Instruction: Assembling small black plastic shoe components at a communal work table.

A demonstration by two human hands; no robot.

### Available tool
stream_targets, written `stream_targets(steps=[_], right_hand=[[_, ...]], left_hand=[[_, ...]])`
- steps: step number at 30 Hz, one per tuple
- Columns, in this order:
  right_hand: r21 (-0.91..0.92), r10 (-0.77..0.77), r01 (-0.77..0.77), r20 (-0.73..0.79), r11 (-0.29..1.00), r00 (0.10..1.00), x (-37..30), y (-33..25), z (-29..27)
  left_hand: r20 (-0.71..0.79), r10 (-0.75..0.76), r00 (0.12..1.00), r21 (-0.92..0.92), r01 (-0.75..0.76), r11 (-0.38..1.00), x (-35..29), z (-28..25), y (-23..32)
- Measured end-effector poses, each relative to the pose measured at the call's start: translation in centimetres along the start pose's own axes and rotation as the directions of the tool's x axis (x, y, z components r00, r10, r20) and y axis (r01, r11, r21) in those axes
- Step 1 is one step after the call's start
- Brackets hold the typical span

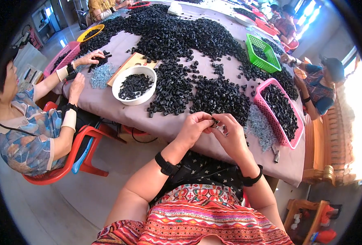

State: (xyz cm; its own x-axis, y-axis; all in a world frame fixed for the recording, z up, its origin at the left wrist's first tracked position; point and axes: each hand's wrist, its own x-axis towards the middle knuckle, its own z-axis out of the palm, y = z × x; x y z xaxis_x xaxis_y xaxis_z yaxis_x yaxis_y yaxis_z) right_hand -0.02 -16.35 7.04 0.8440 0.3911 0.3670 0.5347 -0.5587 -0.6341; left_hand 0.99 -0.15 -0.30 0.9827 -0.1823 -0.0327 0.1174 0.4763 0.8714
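Observation:
My left hand (193, 128) and my right hand (232, 136) meet just over the table's near edge. Their fingertips are pinched together around a small black part (215, 121); its exact shape is mostly hidden by the fingers. Right beyond them lies a heap of small black plastic pieces (221, 98). Beside my right hand are a pile of small clear plastic pieces (260, 126) and a pink basket (290, 143) filled with black pieces. Farther left, a round white bowl (134, 101) holds black strip-like parts.
Black pieces cover much of the cloth-covered table (164, 122). A green basket (277, 67) stands beyond the pink one. One person (30, 134) sits at left on a red chair (81, 143), handling black pieces; another person (321, 85) works at right. More people sit farther away.

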Motion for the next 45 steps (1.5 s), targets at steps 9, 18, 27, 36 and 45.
stream_targets(steps=[9,18,27,36,45], right_hand=[[-0.436,-0.12,0.118,0.021,0.892,0.992,0.2,0.7,1.7],[-0.47,-0.148,0.186,0.119,0.863,0.982,1.1,1.0,0.9],[-0.472,-0.178,0.196,0.083,0.859,0.98,0.5,2.0,1.0],[-0.405,-0.156,0.154,0.026,0.901,0.987,0.0,2.5,-0.5],[-0.303,0.182,-0.312,-0.389,0.901,0.903,-0.3,7.5,-11.9]], left_hand=[[-0.007,0.033,0.999,0.017,-0.033,0.999,-0.4,0.4,0.2],[0.007,0.069,0.998,0.11,-0.069,0.991,-0.2,0.3,-0.4],[0.072,-0.025,0.997,0.249,0.006,0.969,-0.6,0.9,0.1],[0.102,0.015,0.995,0.341,-0.049,0.939,-0.7,1.0,-0.3],[-0.118,0.135,0.984,0.281,-0.097,0.955,-0.8,0.3,2.7]])
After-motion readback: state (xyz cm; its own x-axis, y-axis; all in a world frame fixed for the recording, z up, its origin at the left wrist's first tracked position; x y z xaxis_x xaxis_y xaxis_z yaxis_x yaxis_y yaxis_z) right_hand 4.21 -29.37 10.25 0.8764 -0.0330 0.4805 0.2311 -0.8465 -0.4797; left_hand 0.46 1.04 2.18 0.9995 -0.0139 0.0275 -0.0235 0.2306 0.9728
